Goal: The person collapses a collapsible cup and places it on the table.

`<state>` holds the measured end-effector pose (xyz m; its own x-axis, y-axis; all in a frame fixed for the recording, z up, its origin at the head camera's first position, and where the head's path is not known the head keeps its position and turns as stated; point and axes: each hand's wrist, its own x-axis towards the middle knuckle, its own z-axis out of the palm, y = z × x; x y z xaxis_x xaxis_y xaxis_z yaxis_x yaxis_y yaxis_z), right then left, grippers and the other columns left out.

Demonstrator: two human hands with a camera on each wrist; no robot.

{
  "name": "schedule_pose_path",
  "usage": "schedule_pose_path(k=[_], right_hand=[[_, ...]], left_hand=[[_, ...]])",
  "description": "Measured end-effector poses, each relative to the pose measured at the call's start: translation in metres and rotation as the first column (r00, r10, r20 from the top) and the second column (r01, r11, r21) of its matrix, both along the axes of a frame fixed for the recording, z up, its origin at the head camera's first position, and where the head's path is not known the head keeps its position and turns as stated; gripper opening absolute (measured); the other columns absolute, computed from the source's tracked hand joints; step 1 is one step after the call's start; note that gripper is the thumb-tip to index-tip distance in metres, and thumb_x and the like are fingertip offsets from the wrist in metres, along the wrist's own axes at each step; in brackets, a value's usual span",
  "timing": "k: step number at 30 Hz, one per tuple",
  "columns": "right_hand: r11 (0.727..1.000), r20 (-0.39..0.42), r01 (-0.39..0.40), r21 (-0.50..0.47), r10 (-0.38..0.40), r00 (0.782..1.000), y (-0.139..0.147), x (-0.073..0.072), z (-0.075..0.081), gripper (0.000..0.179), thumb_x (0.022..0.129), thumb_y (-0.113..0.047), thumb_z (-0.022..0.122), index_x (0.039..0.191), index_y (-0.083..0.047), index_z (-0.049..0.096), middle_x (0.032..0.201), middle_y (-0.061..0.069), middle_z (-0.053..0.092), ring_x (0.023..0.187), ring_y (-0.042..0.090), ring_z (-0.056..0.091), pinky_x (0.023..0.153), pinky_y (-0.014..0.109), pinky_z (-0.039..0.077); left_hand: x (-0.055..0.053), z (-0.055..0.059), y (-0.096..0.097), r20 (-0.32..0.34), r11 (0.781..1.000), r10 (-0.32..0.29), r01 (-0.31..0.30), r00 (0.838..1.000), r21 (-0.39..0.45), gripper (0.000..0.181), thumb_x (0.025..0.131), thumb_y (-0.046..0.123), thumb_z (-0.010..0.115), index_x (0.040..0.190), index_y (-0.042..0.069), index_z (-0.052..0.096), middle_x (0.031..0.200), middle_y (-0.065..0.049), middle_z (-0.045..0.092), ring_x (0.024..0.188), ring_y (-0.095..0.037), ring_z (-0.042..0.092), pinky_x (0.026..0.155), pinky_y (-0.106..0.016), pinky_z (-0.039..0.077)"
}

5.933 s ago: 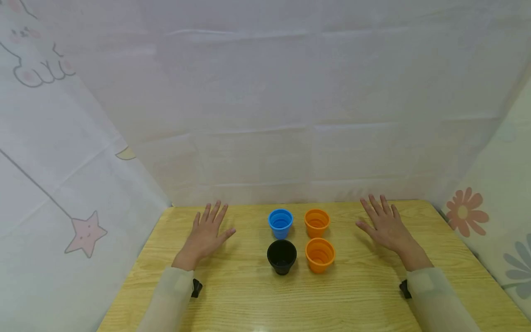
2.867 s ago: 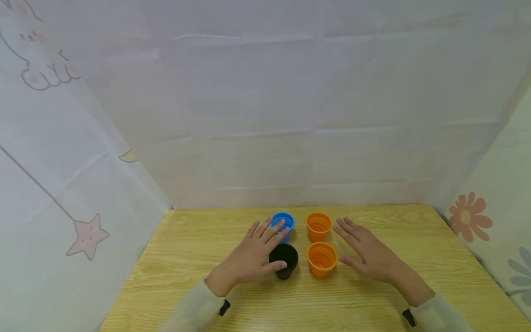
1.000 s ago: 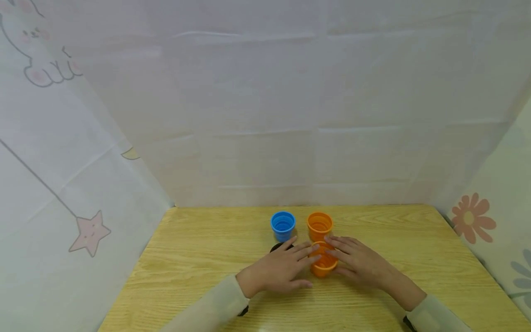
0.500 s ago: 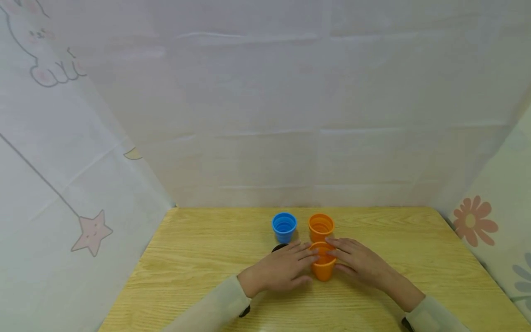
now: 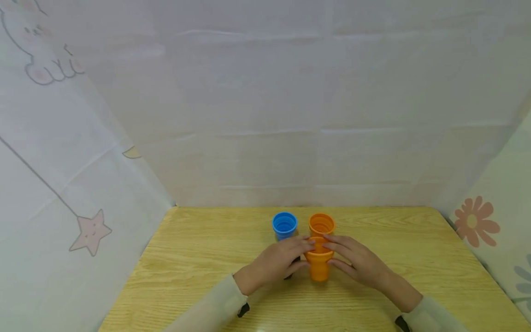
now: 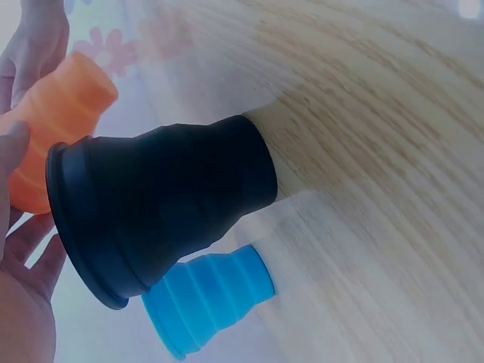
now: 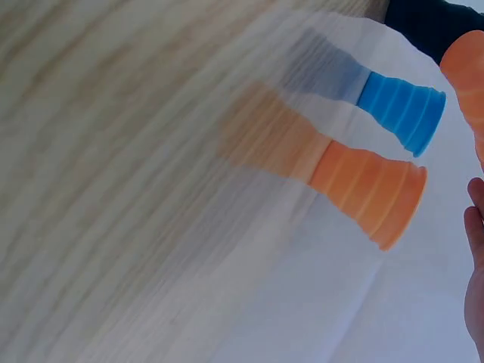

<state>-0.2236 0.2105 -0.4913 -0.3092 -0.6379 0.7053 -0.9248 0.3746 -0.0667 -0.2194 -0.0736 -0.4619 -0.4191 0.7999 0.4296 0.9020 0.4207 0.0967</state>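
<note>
Between both hands, the nearer orange cup (image 5: 319, 268) is held up off the table, its mouth facing up. My left hand (image 5: 274, 262) grips it from the left, fingers at the rim and thumb lower on the side. From the right, my right hand (image 5: 365, 265) holds it the same way. A black cup (image 6: 166, 200) stands on the table close by the left hand, which mostly hides it in the head view. Behind are a blue cup (image 5: 284, 224) and a second orange cup (image 5: 321, 223), both upright; the held cup overlaps that one in the head view.
The cups stand on a light wood-grain table (image 5: 199, 240). A pale cloth (image 5: 257, 115) hangs along the back edge, and printed cloths rise on the left and right sides.
Both hands came in from the sides to the nearer orange cup and closed on it. It tipped, then rose from the table. The other cups stayed where they were.
</note>
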Motion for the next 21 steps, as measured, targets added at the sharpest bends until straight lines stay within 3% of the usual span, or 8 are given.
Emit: schedule_pose_path(k=[6,12,17,21], right_hand=[[1.0,0.099,-0.001,-0.027,0.003,0.995,-0.007,0.002,0.008,0.042,0.101,-0.03,0.064,0.136,-0.006,0.062,0.139,0.015,0.061,0.12,0.028,0.063,0.111,0.017,0.038],[0.997,0.228,-0.022,-0.079,0.039,0.973,-0.014,0.002,0.012,0.052,0.089,-0.006,0.077,0.137,-0.002,0.06,0.137,0.013,0.063,0.119,0.025,0.064,0.108,0.017,0.042],[0.993,0.316,-0.027,-0.113,0.061,0.947,-0.021,0.005,0.017,0.051,0.086,0.0,0.078,0.133,0.002,0.061,0.129,0.016,0.066,0.118,0.022,0.064,0.102,0.02,0.048],[0.993,0.382,0.005,-0.114,0.04,0.923,-0.024,0.007,0.021,0.046,0.088,-0.002,0.077,0.131,-0.002,0.062,0.128,0.008,0.067,0.115,0.019,0.066,0.095,0.03,0.056]], left_hand=[[-0.002,0.003,-0.004,0.059,0.994,-0.006,0.0,0.998,0.113,0.038,0.097,0.024,0.069,0.131,0.009,0.063,0.138,-0.006,0.063,0.13,-0.019,0.057,0.109,-0.028,0.046],[-0.006,-0.001,-0.009,0.215,0.977,-0.027,-0.019,0.976,0.21,0.039,0.099,0.023,0.066,0.134,0.008,0.061,0.135,-0.005,0.064,0.122,-0.016,0.062,0.102,-0.024,0.05],[-0.007,0.002,-0.011,0.315,0.976,-0.012,-0.058,0.949,0.209,0.041,0.1,0.026,0.064,0.137,0.009,0.062,0.131,-0.003,0.067,0.114,-0.013,0.065,0.096,-0.022,0.053],[-0.007,0.005,-0.01,0.329,0.981,0.001,-0.065,0.944,0.185,0.041,0.101,0.026,0.063,0.138,0.009,0.061,0.129,-0.003,0.068,0.111,-0.012,0.066,0.094,-0.023,0.054]])
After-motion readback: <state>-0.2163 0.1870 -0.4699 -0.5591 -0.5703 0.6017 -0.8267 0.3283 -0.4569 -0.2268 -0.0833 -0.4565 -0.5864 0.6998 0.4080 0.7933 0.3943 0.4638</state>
